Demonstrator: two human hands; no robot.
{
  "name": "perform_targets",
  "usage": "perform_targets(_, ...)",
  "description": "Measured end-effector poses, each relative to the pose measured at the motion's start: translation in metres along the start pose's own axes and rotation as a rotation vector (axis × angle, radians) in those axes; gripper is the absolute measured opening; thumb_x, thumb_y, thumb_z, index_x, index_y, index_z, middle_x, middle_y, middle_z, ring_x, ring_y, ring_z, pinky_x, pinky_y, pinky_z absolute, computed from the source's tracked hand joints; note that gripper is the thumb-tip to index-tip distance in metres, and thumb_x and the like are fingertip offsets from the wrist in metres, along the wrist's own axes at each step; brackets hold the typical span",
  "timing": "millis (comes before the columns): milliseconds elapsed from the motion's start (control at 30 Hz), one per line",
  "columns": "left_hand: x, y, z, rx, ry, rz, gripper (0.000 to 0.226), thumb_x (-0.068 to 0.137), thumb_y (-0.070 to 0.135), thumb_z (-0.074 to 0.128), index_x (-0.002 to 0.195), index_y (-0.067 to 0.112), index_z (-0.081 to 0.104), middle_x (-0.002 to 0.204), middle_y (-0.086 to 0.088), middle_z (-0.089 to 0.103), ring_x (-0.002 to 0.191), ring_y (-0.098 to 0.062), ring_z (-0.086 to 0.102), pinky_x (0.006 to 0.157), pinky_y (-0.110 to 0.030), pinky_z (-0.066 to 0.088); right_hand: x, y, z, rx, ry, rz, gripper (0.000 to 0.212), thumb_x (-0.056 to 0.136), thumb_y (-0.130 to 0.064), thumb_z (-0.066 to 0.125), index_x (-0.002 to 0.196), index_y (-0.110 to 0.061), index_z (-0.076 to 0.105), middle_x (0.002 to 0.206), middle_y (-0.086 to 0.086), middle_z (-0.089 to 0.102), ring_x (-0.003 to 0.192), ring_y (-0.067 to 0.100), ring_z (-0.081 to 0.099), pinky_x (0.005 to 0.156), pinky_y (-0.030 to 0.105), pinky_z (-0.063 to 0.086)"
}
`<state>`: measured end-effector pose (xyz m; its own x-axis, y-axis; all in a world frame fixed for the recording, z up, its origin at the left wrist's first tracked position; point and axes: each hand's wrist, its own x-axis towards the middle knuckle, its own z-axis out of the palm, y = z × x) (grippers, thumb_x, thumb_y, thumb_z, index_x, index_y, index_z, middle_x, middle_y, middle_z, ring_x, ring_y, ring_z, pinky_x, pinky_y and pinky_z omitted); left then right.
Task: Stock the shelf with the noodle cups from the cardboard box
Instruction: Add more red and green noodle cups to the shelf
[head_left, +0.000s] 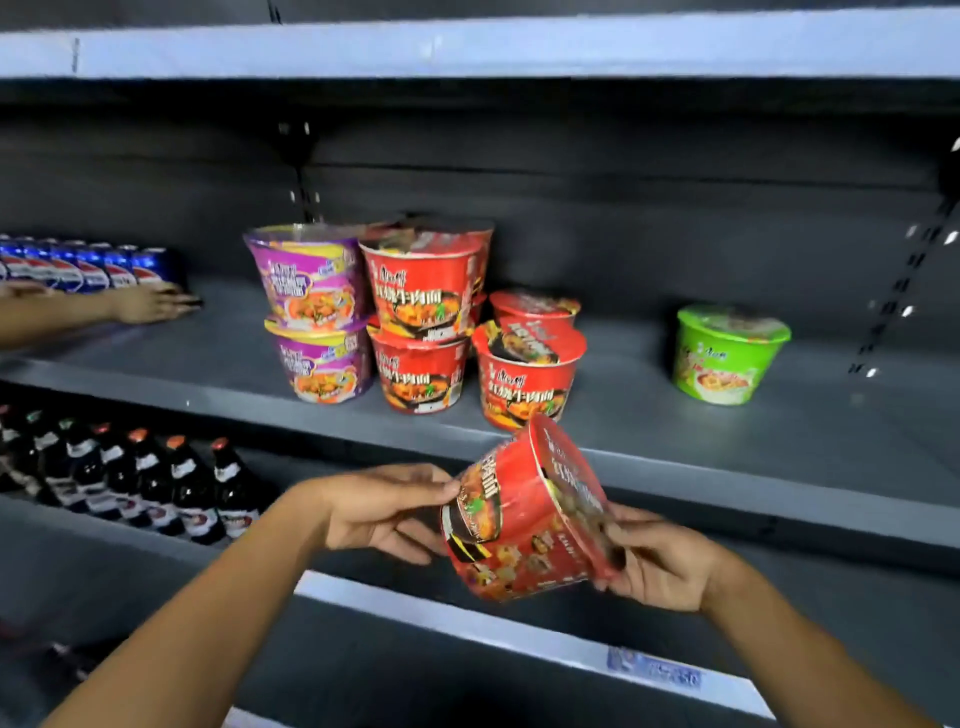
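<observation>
Grey shelf (156, 364), stocked mid-span with stacked purple cups (311, 317) beside red cups (421, 332), green cup (727, 353) well apart to the right. Below its front edge, tilted red noodle cup (524, 519), gripped between left hand (379, 509), fingers curled on its base, and right hand (660, 561), pinching its rim.

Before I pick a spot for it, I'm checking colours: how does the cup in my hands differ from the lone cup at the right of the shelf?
The held cup is red; the lone cup is green. The held cup is tilted on its side between the left hand and right hand; the green one stands upright on the shelf, apart from the others. Both are sealed bowl-shaped cups.
</observation>
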<state>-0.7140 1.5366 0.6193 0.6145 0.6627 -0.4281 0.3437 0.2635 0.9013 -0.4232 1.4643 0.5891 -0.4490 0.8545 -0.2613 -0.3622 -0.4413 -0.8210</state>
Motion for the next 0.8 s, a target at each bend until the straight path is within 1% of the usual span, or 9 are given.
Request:
perform_targets(67, -0.006, 0.025, -0.001, 0.016, 0.034, 0.115, 0.067, 0.073, 0.043, 0.078, 0.131, 0.029, 0.049, 0.126, 0.006, 0.062, 0.114, -0.017, 0.061, 0.091, -0.036, 0.052, -0.003, -0.024, 0.007, -0.059, 0.008, 0.008, 0.063, 0.024, -0.024, 0.1, 0.078, -0.003, 0.076, 0.071, 0.014, 0.069, 0.052, 0.023, 0.066, 0.046, 0.03, 0.055)
perform_targets(133, -0.009, 0.045, 0.003, 0.022, 0.043, 0.225, 0.051, 0.086, 0.028, 0.069, 0.132, 0.033, 0.05, 0.132, 0.009, 0.058, 0.121, -0.013, 0.056, 0.1, -0.036, 0.046, -0.005, -0.045, 0.014, -0.182, -0.023, 0.038, 0.066, 0.03, -0.046, 0.095, 0.077, -0.007, 0.073, 0.065, 0.009, 0.066, 0.048, 0.018, 0.063, 0.046, 0.025, 0.053)
perform_targets(233, -0.014, 0.067, 0.011, -0.1, 0.043, 0.295, 0.041, 0.092, 0.012, 0.051, 0.132, 0.022, 0.053, 0.125, -0.002, 0.065, 0.111, -0.017, 0.063, 0.096, -0.034, 0.05, -0.005, -0.072, 0.021, -0.275, -0.049, 0.041, 0.079, 0.035, -0.064, 0.086, 0.081, -0.001, 0.073, 0.07, 0.018, 0.068, 0.051, 0.022, 0.067, 0.042, 0.023, 0.053)
perform_targets(400, -0.019, 0.093, 0.02, -0.09, 0.026, 0.356, 0.067, 0.068, 0.047, 0.078, 0.126, 0.019, 0.057, 0.123, -0.004, 0.066, 0.113, -0.019, 0.062, 0.099, -0.037, 0.048, -0.009, -0.105, 0.033, -0.332, -0.075, 0.007, 0.089, 0.034, -0.073, 0.081, 0.079, 0.004, 0.07, 0.066, 0.019, 0.067, 0.049, 0.023, 0.067, 0.042, 0.023, 0.053)
perform_targets(500, -0.02, 0.107, 0.027, -0.08, 0.06, 0.382, 0.048, 0.073, 0.041, 0.063, 0.116, 0.019, 0.059, 0.112, 0.0, 0.071, 0.104, -0.013, 0.066, 0.088, -0.028, 0.053, -0.012, -0.121, 0.044, -0.331, -0.099, -0.04, 0.093, 0.044, -0.077, 0.071, 0.085, 0.005, 0.068, 0.067, 0.02, 0.067, 0.05, 0.024, 0.068, 0.041, 0.023, 0.053)
perform_targets(567, -0.02, 0.114, 0.029, -0.146, 0.088, 0.416, 0.046, 0.072, 0.038, 0.058, 0.113, 0.018, 0.059, 0.106, -0.001, 0.073, 0.098, -0.012, 0.069, 0.08, -0.026, 0.055, -0.014, -0.131, 0.049, -0.296, -0.092, -0.085, 0.092, 0.046, -0.075, 0.07, 0.091, 0.006, 0.065, 0.068, 0.022, 0.066, 0.051, 0.026, 0.068, 0.04, 0.025, 0.054)
perform_targets(667, -0.018, 0.122, 0.029, -0.247, 0.119, 0.468, 0.06, 0.068, 0.044, 0.066, 0.119, 0.015, 0.055, 0.109, -0.007, 0.072, 0.102, -0.019, 0.067, 0.083, -0.034, 0.056, -0.016, -0.144, 0.053, -0.312, -0.112, -0.155, 0.094, 0.043, -0.064, 0.084, 0.102, 0.004, 0.057, 0.075, 0.02, 0.067, 0.058, 0.027, 0.069, 0.047, 0.028, 0.057)
perform_targets(733, -0.017, 0.127, 0.028, -0.353, 0.114, 0.491, 0.088, 0.052, 0.05, 0.085, 0.125, 0.014, 0.052, 0.114, -0.012, 0.069, 0.107, -0.025, 0.066, 0.085, -0.04, 0.056, -0.015, -0.15, 0.055, -0.369, -0.087, -0.229, 0.074, 0.047, -0.053, 0.089, 0.096, -0.003, 0.063, 0.075, 0.014, 0.065, 0.06, 0.022, 0.067, 0.05, 0.027, 0.056)
perform_targets(800, -0.013, 0.132, 0.028, -0.432, 0.096, 0.512, 0.092, 0.052, 0.053, 0.084, 0.128, 0.014, 0.051, 0.118, -0.014, 0.067, 0.111, -0.029, 0.063, 0.092, -0.047, 0.051, -0.013, -0.154, 0.06, -0.43, -0.017, -0.312, 0.051, 0.061, -0.039, 0.086, 0.094, -0.009, 0.061, 0.075, 0.008, 0.062, 0.062, 0.016, 0.064, 0.052, 0.024, 0.054)
